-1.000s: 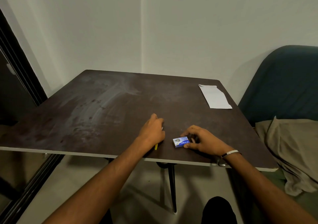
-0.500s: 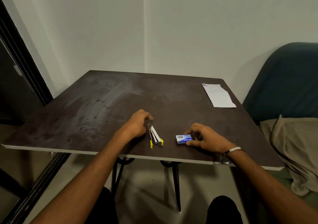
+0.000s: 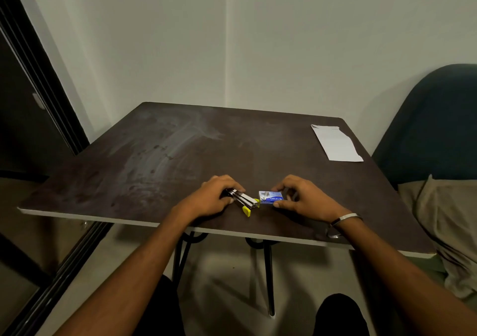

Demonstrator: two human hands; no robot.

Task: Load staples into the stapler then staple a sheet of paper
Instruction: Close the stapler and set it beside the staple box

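A small metal stapler (image 3: 245,201) with yellow ends lies near the front edge of the dark table (image 3: 180,149), spread open. My left hand (image 3: 214,197) grips its rear end. Just to the right sits a small blue box of staples (image 3: 271,197), resting on the table, with the fingertips of my right hand (image 3: 302,197) pinching its right side. A white sheet of paper (image 3: 335,143) lies flat at the far right corner of the table, well away from both hands.
A dark blue chair (image 3: 428,129) stands to the right of the table, with a beige cloth (image 3: 444,222) draped on it. White walls meet in a corner behind the table. A dark door frame (image 3: 38,77) runs along the left.
My left hand has come back onto the stapler and turned it so the yellow tip points toward the staple box. The right hand stays on the box.
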